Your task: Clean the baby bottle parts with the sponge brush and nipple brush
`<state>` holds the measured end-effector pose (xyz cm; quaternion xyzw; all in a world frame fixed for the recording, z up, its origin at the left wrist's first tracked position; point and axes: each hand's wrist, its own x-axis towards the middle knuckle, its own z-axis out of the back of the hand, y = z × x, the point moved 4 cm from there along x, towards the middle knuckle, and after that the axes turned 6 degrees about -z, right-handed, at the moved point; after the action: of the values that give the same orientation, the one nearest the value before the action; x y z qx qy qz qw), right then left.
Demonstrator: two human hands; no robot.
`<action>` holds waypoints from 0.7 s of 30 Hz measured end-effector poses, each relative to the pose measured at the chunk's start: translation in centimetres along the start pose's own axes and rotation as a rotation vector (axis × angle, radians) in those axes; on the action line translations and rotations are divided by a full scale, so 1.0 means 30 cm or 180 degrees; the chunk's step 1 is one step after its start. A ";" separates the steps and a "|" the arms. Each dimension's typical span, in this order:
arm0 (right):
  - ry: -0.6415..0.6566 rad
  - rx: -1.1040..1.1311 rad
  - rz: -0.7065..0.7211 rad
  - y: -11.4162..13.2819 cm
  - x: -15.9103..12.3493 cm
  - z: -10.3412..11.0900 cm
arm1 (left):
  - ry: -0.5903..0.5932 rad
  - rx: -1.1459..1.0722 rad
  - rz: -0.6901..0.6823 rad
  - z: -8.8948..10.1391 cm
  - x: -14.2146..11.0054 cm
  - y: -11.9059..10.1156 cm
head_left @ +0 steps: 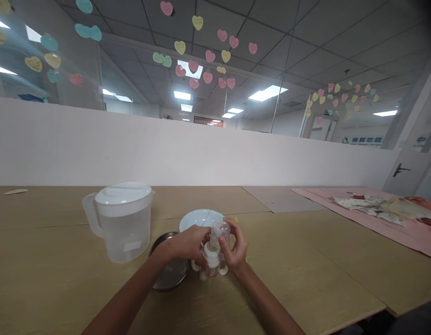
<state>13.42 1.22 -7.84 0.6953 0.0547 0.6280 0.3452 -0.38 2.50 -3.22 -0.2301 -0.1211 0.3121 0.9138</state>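
A baby bottle (212, 269) with a white collar and side handles stands upright on the table in front of me. My left hand (191, 244) is closed around its upper left side near the collar, with some fingertips hidden. On the other side, my right hand (236, 249) grips a clear dome-shaped bottle cap (221, 229) between thumb and fingers. The cap is right above the collar; whether it touches the collar I cannot tell. Behind the hands lies a white plate (192, 217). A round metal dish (170, 278) sits under my left wrist, partly covered by it.
A lidded plastic pitcher (126, 228) holding clear liquid stands left of the dish. Something small and yellow (235, 219) shows behind my right fingers. At the far right, a pink cloth (361, 215) bears papers and other items. A white wall (187, 153) borders the table's back.
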 end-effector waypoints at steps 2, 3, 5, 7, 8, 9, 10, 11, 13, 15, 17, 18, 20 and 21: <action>-0.0058 0.0315 0.0011 0.005 0.052 0.005 | 0.0024 0.0016 -0.0021 -0.001 -0.001 -0.001; -0.0127 0.0483 -0.0064 0.001 0.076 0.009 | 0.0049 0.0060 -0.0014 -0.001 -0.002 -0.003; -0.0182 0.0722 -0.0349 -0.026 0.114 0.014 | 0.0092 0.0153 0.0017 0.001 -0.004 -0.009; 0.0061 0.0703 -0.0729 -0.075 0.129 0.010 | 0.0113 0.0219 0.0068 0.005 -0.006 -0.014; 0.0289 0.0597 -0.0898 -0.104 0.127 0.005 | 0.0116 0.0245 0.0095 0.008 -0.006 -0.016; 0.0579 0.0442 -0.1027 -0.132 0.120 -0.001 | 0.0117 0.0264 0.0115 0.010 -0.006 -0.017; 0.0898 0.0257 -0.1091 -0.157 0.109 -0.008 | 0.0118 0.0273 0.0128 0.011 -0.006 -0.018; 0.1212 0.0063 -0.1094 -0.177 0.096 -0.015 | 0.0117 0.0270 0.0133 0.012 -0.005 -0.019; 0.1692 -0.0273 -0.0970 -0.202 0.073 -0.031 | 0.0113 0.0235 0.0117 0.010 -0.004 -0.020; 0.1995 -0.0521 -0.0775 -0.208 0.056 -0.047 | 0.0099 0.0183 0.0100 0.007 -0.003 -0.021; 0.2244 -0.0752 -0.0574 -0.204 0.042 -0.064 | 0.0068 0.0162 0.0103 0.006 -0.001 -0.022; 0.2363 -0.0872 -0.0492 -0.201 0.036 -0.072 | 0.0054 0.0173 0.0113 0.006 -0.001 -0.022; 0.2502 -0.1072 -0.0408 -0.196 0.027 -0.078 | 0.0043 0.0229 0.0139 0.007 0.000 -0.023; 0.2494 -0.1147 -0.0393 -0.193 0.026 -0.077 | 0.0059 0.0246 0.0141 0.007 0.000 -0.024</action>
<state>13.56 6.95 -10.43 0.3285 0.1126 0.8221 0.4512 -0.09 2.08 -2.69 -0.2001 -0.0953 0.3346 0.9159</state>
